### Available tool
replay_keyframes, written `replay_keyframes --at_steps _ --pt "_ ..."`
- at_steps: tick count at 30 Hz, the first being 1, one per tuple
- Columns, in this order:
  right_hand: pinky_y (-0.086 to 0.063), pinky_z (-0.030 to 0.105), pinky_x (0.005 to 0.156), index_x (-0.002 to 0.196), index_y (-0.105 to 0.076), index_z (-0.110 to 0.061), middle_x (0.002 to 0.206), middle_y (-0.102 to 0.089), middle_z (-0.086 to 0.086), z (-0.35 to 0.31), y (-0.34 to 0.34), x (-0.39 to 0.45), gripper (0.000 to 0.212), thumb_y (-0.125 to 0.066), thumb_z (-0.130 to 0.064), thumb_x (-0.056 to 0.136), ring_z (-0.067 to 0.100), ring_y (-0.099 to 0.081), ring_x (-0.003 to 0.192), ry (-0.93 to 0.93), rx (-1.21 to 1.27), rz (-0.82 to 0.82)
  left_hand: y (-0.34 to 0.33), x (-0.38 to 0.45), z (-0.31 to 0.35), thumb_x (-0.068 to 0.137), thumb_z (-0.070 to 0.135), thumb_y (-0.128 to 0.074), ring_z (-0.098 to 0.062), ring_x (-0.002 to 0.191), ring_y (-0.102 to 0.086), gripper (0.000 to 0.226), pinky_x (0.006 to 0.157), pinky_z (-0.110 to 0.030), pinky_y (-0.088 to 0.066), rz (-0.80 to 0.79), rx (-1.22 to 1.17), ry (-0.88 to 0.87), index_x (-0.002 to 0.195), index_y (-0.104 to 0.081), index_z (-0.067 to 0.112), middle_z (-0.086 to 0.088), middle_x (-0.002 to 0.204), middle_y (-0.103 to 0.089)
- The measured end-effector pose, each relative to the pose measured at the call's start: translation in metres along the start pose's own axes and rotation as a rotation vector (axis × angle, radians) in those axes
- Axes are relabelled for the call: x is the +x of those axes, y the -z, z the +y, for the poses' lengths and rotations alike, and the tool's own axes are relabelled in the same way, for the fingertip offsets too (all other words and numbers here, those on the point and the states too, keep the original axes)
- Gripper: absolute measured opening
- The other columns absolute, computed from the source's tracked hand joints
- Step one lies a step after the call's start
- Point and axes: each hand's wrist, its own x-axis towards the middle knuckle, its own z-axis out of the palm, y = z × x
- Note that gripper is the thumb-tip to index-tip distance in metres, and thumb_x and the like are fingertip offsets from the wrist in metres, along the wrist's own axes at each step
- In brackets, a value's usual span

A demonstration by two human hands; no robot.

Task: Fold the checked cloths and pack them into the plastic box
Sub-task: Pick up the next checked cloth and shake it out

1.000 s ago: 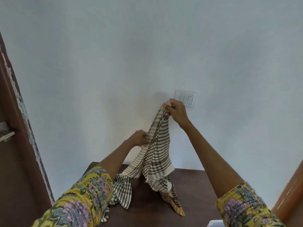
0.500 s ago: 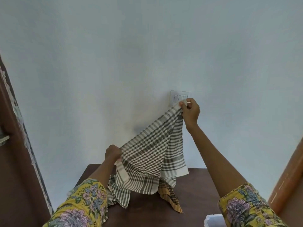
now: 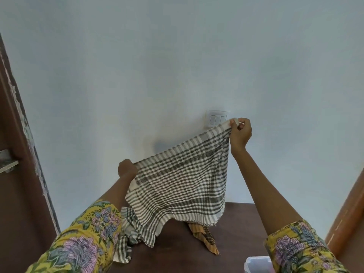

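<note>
Pale blue wall [image 3: 137,75] backs a dark wooden desk [image 3: 236,233]. Above it hangs a thin grey-and-white checked cloth [image 3: 177,186], its top edge slanting up to the right. Right hand [image 3: 240,134] pinches the upper corner; left hand [image 3: 127,168] grips the lower one, fingers hidden. Crumpled cloths [image 3: 126,243] lie beneath. Plastic box [image 3: 258,264] is cut off below.
</note>
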Motion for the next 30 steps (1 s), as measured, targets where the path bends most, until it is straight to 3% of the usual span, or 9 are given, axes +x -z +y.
replay_keyframes --at_steps 3,6,10,13,15,18,22,25,30 --pt "-0.042 0.01 0.06 0.1 -0.056 -0.002 0.084 -0.054 -0.001 0.0 0.002 0.002 0.016 -0.058 -0.014 0.09 0.014 -0.052 0.078 -0.021 0.013 0.038 0.005 -0.001 -0.011 0.089 -0.003 -0.05 -0.038 0.112 -0.059 0.024 0.09 -0.037 -0.05 -0.011 0.064 0.026 0.109 -0.06 -0.012 -0.027 0.117 -0.062" --pt "-0.043 0.014 0.062 0.101 -0.056 -0.002 0.08 -0.055 -0.001 -0.001 0.005 0.003 0.017 -0.058 -0.015 0.091 0.015 -0.053 0.078 -0.027 0.024 0.026 0.005 -0.002 -0.022 0.088 -0.003 -0.049 -0.036 0.105 -0.063 0.024 0.089 -0.038 -0.051 -0.038 0.065 0.094 0.107 -0.062 -0.008 -0.025 0.112 -0.065" --pt "-0.051 0.033 0.072 0.094 -0.055 -0.01 0.085 -0.059 0.007 -0.003 0.004 0.0 0.008 -0.059 -0.014 0.09 0.019 -0.056 0.081 -0.066 0.048 -0.069 0.002 -0.003 -0.026 0.087 -0.002 -0.047 -0.034 0.087 -0.07 0.019 0.085 -0.039 -0.057 -0.08 -0.05 0.13 0.096 -0.063 -0.006 -0.023 0.095 -0.069" --pt "-0.051 0.036 0.068 0.089 -0.053 -0.011 0.086 -0.06 0.014 -0.003 0.002 -0.008 0.009 -0.061 -0.013 0.088 0.022 -0.056 0.077 -0.077 0.052 -0.209 -0.006 -0.012 -0.019 0.087 -0.001 -0.052 -0.033 0.081 -0.069 0.008 0.056 -0.031 -0.058 -0.269 -0.186 0.102 0.085 -0.059 -0.004 -0.022 0.086 -0.064" --pt "-0.048 0.029 0.057 0.089 -0.054 -0.009 0.083 -0.062 0.016 -0.004 -0.001 -0.014 0.008 -0.062 -0.011 0.088 0.022 -0.056 0.07 -0.066 0.047 -0.314 -0.015 -0.023 -0.012 0.089 0.001 -0.055 -0.027 0.078 -0.067 0.008 0.047 -0.024 -0.052 -0.461 -0.236 0.055 0.096 -0.059 0.001 -0.017 0.094 -0.061" --pt "-0.045 0.018 0.044 0.088 -0.053 -0.008 0.082 -0.063 0.017 -0.008 -0.006 -0.022 0.008 -0.062 -0.009 0.088 0.019 -0.055 0.061 -0.045 0.029 -0.413 -0.038 -0.039 -0.002 0.087 0.01 -0.064 -0.02 0.08 -0.063 0.036 0.058 -0.023 -0.052 -0.695 -0.24 -0.051 0.12 -0.053 0.006 -0.016 0.107 -0.06" --pt "-0.044 0.016 0.044 0.093 -0.054 -0.006 0.081 -0.061 0.018 -0.019 -0.007 -0.024 0.009 -0.061 -0.01 0.088 0.018 -0.053 0.06 -0.02 0.017 -0.477 -0.078 -0.059 0.002 0.084 0.033 -0.067 -0.017 0.087 -0.061 0.048 0.063 -0.022 -0.053 -0.784 -0.049 -0.21 0.123 -0.052 0.01 -0.013 0.111 -0.063" --pt "-0.043 0.017 0.045 0.093 -0.054 -0.006 0.079 -0.06 0.019 -0.031 -0.007 -0.021 0.01 -0.061 -0.011 0.089 0.018 -0.053 0.059 0.034 0.01 -0.515 -0.103 -0.072 -0.001 0.084 0.039 -0.067 -0.024 0.096 -0.062 0.049 0.067 -0.028 -0.052 -0.733 -0.034 -0.322 0.119 -0.052 0.009 -0.012 0.112 -0.06" --pt "-0.043 0.018 0.045 0.089 -0.053 -0.007 0.075 -0.061 0.014 -0.047 -0.005 -0.015 0.008 -0.06 -0.011 0.09 0.013 -0.053 0.058 0.102 0.029 -0.537 -0.123 -0.095 0.004 0.08 0.019 -0.07 -0.021 0.08 -0.053 0.026 0.067 -0.027 -0.039 -0.214 -0.262 -0.65 0.087 -0.045 0.012 -0.005 0.088 -0.053"
